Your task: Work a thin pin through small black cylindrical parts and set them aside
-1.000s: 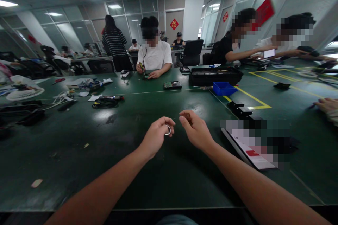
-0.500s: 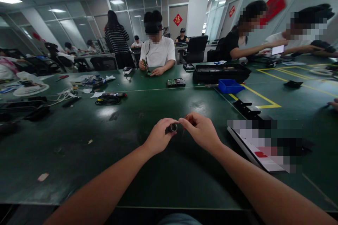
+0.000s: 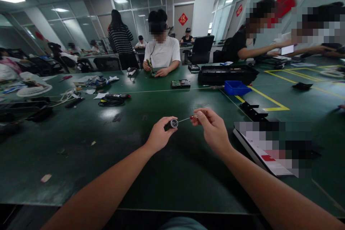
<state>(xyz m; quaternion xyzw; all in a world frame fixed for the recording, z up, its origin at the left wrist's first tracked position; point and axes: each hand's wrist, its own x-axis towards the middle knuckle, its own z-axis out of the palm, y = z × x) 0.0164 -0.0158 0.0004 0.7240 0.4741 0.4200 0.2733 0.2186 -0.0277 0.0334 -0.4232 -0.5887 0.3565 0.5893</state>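
My left hand (image 3: pixel 161 133) is closed around a small black cylinder (image 3: pixel 174 123), whose round, metal-rimmed end faces me. Between the fingers of my right hand (image 3: pixel 212 124) is the red handle of a screwdriver (image 3: pixel 193 116). Its thin metal shaft points left, and the tip meets the cylinder's end; whether it sits inside a screw I cannot tell. Both hands are held above the green table (image 3: pixel 140 183). What the cylinder is exactly does not show.
A blue tray (image 3: pixel 236 88) and a long black case (image 3: pixel 228 75) lie ahead. Black parts (image 3: pixel 253 110) and a white box (image 3: pixel 258 151) are on the right. A coiled black cable (image 3: pixel 111 100) lies left. A person in white (image 3: pixel 163 52) works opposite.
My right hand has moved slightly away from my left, bringing the screwdriver's shaft and handle into view. The cylinder is raised a little, and its end now shows more fully.
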